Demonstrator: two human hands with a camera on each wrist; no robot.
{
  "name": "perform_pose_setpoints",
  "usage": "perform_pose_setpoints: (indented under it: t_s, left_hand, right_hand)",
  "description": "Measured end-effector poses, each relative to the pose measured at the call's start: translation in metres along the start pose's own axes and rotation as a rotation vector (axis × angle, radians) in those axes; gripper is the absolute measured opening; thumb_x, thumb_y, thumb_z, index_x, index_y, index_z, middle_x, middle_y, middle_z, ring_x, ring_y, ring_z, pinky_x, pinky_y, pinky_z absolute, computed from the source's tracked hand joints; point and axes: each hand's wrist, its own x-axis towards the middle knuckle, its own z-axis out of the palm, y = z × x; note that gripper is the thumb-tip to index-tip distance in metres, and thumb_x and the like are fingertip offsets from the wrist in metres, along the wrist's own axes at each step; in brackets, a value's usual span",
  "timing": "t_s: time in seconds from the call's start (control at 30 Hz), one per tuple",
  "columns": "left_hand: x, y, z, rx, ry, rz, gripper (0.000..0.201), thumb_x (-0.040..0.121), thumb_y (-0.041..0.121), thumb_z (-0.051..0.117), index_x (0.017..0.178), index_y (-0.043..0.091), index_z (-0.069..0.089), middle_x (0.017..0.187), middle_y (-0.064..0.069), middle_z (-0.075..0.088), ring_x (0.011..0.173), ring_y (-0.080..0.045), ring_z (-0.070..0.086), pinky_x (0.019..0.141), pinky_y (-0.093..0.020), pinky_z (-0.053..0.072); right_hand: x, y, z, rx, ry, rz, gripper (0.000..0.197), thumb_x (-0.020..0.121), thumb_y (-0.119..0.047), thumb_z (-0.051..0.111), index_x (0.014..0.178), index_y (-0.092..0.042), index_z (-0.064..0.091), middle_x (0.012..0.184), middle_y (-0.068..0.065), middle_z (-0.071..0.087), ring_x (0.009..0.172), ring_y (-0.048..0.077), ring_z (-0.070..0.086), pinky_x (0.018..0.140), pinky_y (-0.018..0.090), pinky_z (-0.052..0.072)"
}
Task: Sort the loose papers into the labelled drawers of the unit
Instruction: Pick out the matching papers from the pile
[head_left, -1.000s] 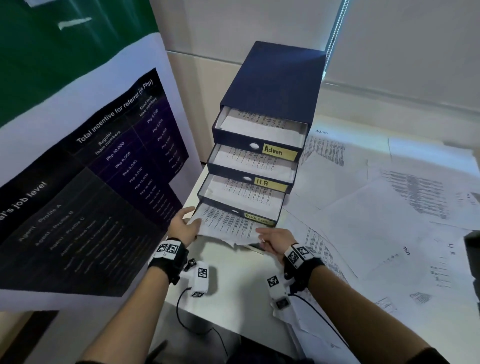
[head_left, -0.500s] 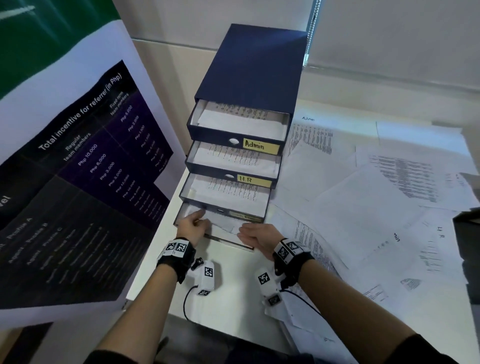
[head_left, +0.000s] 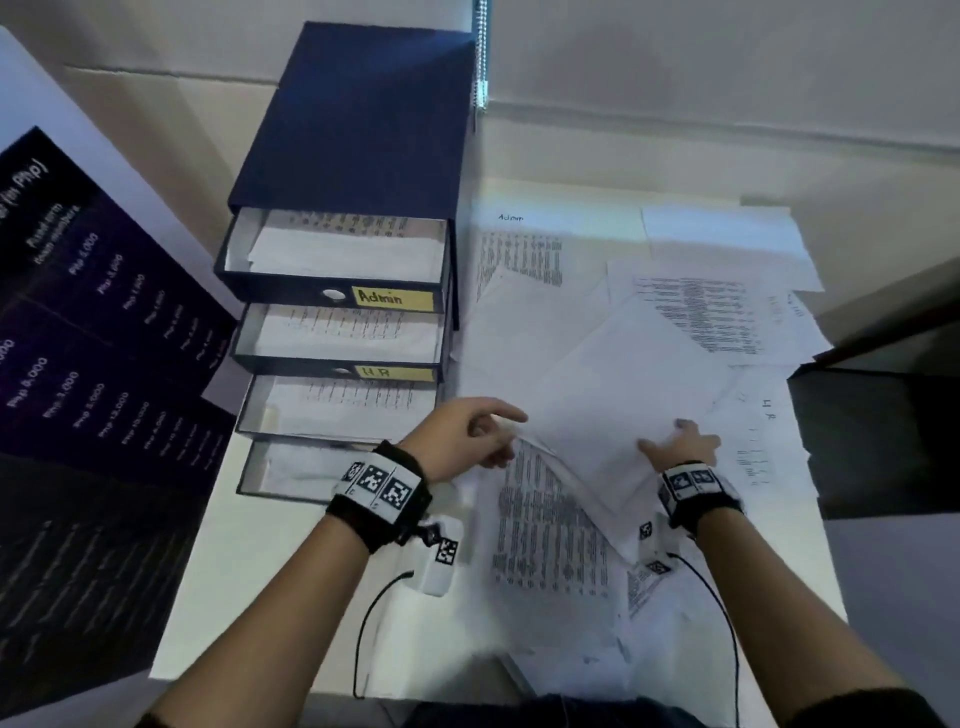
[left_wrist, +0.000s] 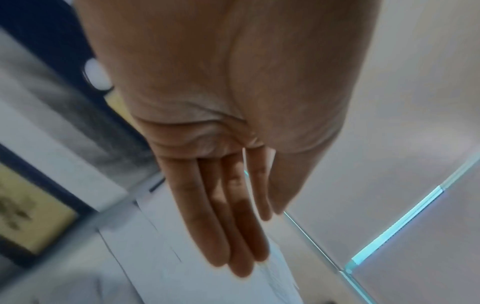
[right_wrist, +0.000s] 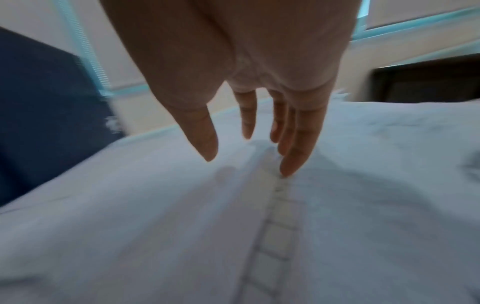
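The dark blue drawer unit (head_left: 358, 130) stands at the table's left with its drawers pulled out, each holding papers. Yellow labels read Admin (head_left: 392, 299) and HR (head_left: 379, 372); the lower labels are hidden. Loose papers spread to its right. A blank white sheet (head_left: 613, 395) lies on top of a printed sheet (head_left: 545, 519). My left hand (head_left: 467, 434) reaches the blank sheet's left corner with fingers straight (left_wrist: 233, 236). My right hand (head_left: 680, 447) rests its fingertips (right_wrist: 288, 164) on the sheet's right edge. Neither hand grips anything.
A large dark poster (head_left: 104, 364) leans along the table's left side beside the unit. A dark object (head_left: 883, 441) borders the papers at the right. Wall and window sill run behind. Bare white table (head_left: 291, 571) shows in front of the drawers.
Both hands have left the bottom drawer, where the printed sheet now lies, and have moved right onto the loose blank sheet. The head view has swung right and downward.
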Motion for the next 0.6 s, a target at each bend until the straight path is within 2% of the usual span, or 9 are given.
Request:
perform_pose_setpoints:
  t_s: [0.07,0.13,0.2,0.3,0.37,0.47,0.53,0.57,0.6]
  left_hand:
    - [0.043,-0.002,0.021,0.091,0.056,-0.053,0.042,0.095,0.019,0.064,0.136,0.018,0.055,0.115,-0.008,0.070,0.097,-0.019,0.068,0.094,-0.037,0.055]
    - [0.081,-0.008,0.038,0.254,0.098,-0.154,0.056,0.092,0.022,0.066,0.143,0.011,0.046,0.139,-0.011,0.056,0.120,-0.025,0.056,0.105,-0.038,0.046]
    - [0.111,-0.020,0.051,0.337,0.118,-0.243,0.062,0.090,0.025,0.068,0.142,0.004,0.042,0.144,-0.016,0.048,0.128,-0.031,0.050,0.106,-0.038,0.043]
    - [0.139,-0.035,0.063,0.151,0.227,-0.346,0.074,0.082,0.036,0.073,0.143,0.010,0.041,0.133,-0.015,0.055,0.115,-0.031,0.060,0.101,-0.040,0.049]
    - [0.150,-0.038,0.069,0.075,0.259,-0.364,0.068,0.089,0.039,0.069,0.145,0.014,0.042,0.133,-0.008,0.058,0.118,-0.028,0.059,0.104,-0.034,0.046]
    - [0.161,-0.031,0.075,0.046,0.173,-0.370,0.049,0.095,0.047,0.060,0.131,0.014,0.057,0.125,-0.004,0.062,0.115,-0.027,0.059,0.099,-0.030,0.045]
    - [0.163,-0.024,0.074,-0.055,0.185,-0.345,0.033,0.090,0.046,0.066,0.098,0.014,0.063,0.093,-0.004,0.064,0.088,-0.029,0.062,0.077,-0.025,0.053]
    - [0.165,-0.023,0.073,-0.131,0.206,-0.325,0.037,0.082,0.045,0.075,0.091,0.013,0.060,0.087,-0.006,0.063,0.083,-0.032,0.064,0.073,-0.026,0.056]
    - [0.164,-0.021,0.070,-0.236,0.235,-0.322,0.047,0.071,0.047,0.081,0.095,0.013,0.060,0.094,-0.009,0.067,0.090,-0.036,0.067,0.080,-0.033,0.059]
  right_hand:
    - [0.007,0.014,-0.008,0.041,-0.029,0.085,0.087,0.076,-0.053,0.076,0.143,-0.011,0.040,0.142,0.017,0.036,0.122,0.041,0.047,0.095,0.044,0.044]
    - [0.006,0.015,-0.006,0.156,0.006,0.041,0.086,0.077,-0.046,0.078,0.144,-0.010,0.038,0.143,0.020,0.036,0.123,0.041,0.046,0.097,0.041,0.043]
    - [0.000,0.010,-0.002,0.246,0.038,-0.047,0.082,0.079,-0.037,0.078,0.145,-0.009,0.037,0.143,0.024,0.035,0.127,0.040,0.044,0.102,0.040,0.041]
    - [-0.006,-0.001,0.005,0.326,-0.003,-0.140,0.077,0.082,-0.028,0.077,0.146,-0.008,0.037,0.147,0.018,0.041,0.135,0.032,0.040,0.109,0.036,0.034]
    - [-0.011,-0.008,0.001,0.412,-0.012,-0.166,0.068,0.085,-0.015,0.072,0.145,-0.011,0.041,0.143,0.013,0.049,0.127,0.028,0.050,0.104,0.030,0.038]
    - [-0.019,-0.024,-0.016,0.435,0.186,-0.424,0.056,0.085,0.004,0.057,0.138,-0.013,0.052,0.132,0.008,0.060,0.111,0.024,0.059,0.098,0.026,0.045]
    - [-0.021,-0.037,-0.030,0.374,0.387,-0.679,0.055,0.083,0.011,0.051,0.133,-0.012,0.058,0.125,0.007,0.065,0.110,0.026,0.058,0.100,0.033,0.047]
    - [-0.022,-0.044,-0.037,0.352,0.468,-0.787,0.055,0.082,0.014,0.051,0.129,-0.012,0.061,0.121,0.005,0.067,0.106,0.025,0.058,0.097,0.029,0.047]
    - [-0.024,-0.050,-0.044,0.350,0.523,-0.877,0.056,0.079,0.017,0.051,0.126,-0.011,0.064,0.117,0.004,0.069,0.102,0.023,0.057,0.095,0.023,0.044]
